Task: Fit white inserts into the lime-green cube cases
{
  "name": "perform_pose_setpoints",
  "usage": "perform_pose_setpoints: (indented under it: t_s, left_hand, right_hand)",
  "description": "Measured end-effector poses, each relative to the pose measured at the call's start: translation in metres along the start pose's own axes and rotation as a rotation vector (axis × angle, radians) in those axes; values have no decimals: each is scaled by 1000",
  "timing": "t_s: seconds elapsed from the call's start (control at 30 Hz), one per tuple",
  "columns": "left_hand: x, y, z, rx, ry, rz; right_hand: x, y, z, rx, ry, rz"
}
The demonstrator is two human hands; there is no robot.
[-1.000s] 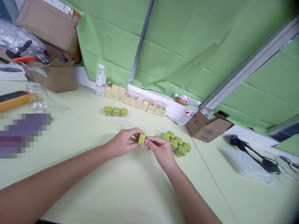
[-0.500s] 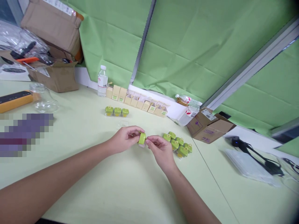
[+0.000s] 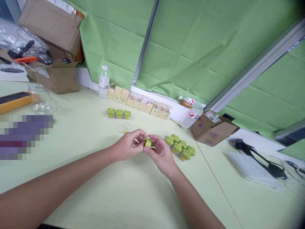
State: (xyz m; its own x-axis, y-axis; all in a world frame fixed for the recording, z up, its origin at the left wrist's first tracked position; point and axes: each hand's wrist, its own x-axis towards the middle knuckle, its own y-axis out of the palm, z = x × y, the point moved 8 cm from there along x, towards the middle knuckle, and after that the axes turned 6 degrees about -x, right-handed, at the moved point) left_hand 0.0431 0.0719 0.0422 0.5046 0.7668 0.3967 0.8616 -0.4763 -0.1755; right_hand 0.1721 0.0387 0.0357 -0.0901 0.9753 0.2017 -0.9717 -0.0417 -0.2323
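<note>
Both my hands meet over the middle of the pale table (image 3: 133,197). My left hand (image 3: 127,145) and my right hand (image 3: 160,152) pinch one small green-lidded jar (image 3: 147,142) between their fingertips, just above the tabletop. A small clear open jar (image 3: 125,128) stands just behind my left hand. A cluster of several green-lidded jars (image 3: 180,147) sits right of my right hand. Three more green-lidded jars (image 3: 118,113) stand in a row farther back.
A row of small beige cartons (image 3: 138,102) and a water bottle (image 3: 103,82) line the back edge. Cardboard boxes (image 3: 53,76) and a glass flask (image 3: 42,101) are at the left. Another cardboard box (image 3: 212,127) and cables (image 3: 259,157) lie at the right.
My right hand has closed in over the green jar, whose lid now tilts more toward it. My left hand stays pinched on the jar in the same place.
</note>
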Motion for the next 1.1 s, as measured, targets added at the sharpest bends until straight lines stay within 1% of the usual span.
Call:
perform_pose_setpoints:
  t_s: [0.1,0.2,0.27,0.37,0.43,0.57,0.67,0.73,0.83,0.97,1.1]
  left_hand:
    - [2,-15,1,60,10,-104]
    - [6,-34,12,36,-21,-210]
    - [8,-45,21,4,-56,-263]
    - [10,-52,29,-41,-100,-303]
    - [11,-55,32,-63,-118,-323]
    - [13,-60,35,-112,-120,-371]
    - [13,-64,40,-154,-140,-399]
    - [13,-66,41,-173,-137,-413]
    - [13,-65,40,-230,-119,-411]
    - [14,-56,38,-340,-144,-345]
    - [12,-52,33,-373,-163,-310]
  right_hand:
    - [0,-10,0,-33,19,-56]
    - [1,-18,0,-55,46,-105]
    - [1,-19,0,-55,40,-117]
    - [1,-16,-1,-41,7,-101]
    - [0,-15,0,-106,-30,-108]
    - [-2,-18,8,-382,-152,-176]
    - [-4,-18,11,-466,-196,-191]
    - [-5,-14,10,-472,-188,-172]
    - [-6,-4,6,-487,-176,-99]
    - [-7,10,3,-589,-230,-3]
    - [-7,18,-7,-717,-287,42]
